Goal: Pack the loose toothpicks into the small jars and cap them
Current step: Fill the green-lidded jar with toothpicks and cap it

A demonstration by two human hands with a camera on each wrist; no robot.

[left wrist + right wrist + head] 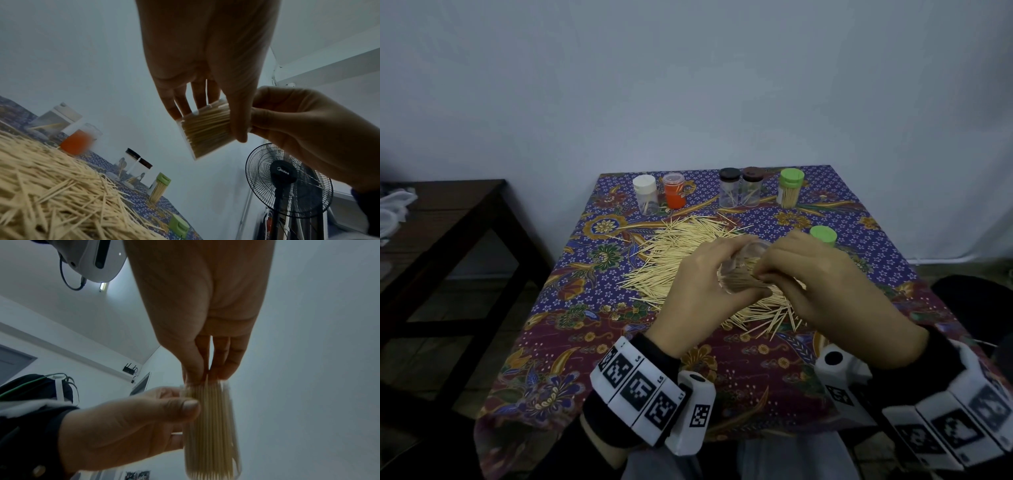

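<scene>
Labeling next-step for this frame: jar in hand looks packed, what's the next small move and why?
Probably push the last toothpicks home with the right hand, then fetch the green cap. The clear jar in the left hand looks full and uncapped; right fingertips pinch at its mouth.

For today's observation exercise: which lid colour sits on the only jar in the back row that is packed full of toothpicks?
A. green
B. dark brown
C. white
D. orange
A: the clear plastic jar with the green lid is filled with pale wooden toothpicks; the other back-row jars hold few.

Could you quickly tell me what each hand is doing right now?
Left hand: grips the clear jar.
Right hand: pinches toothpicks at the jar's mouth.
</scene>
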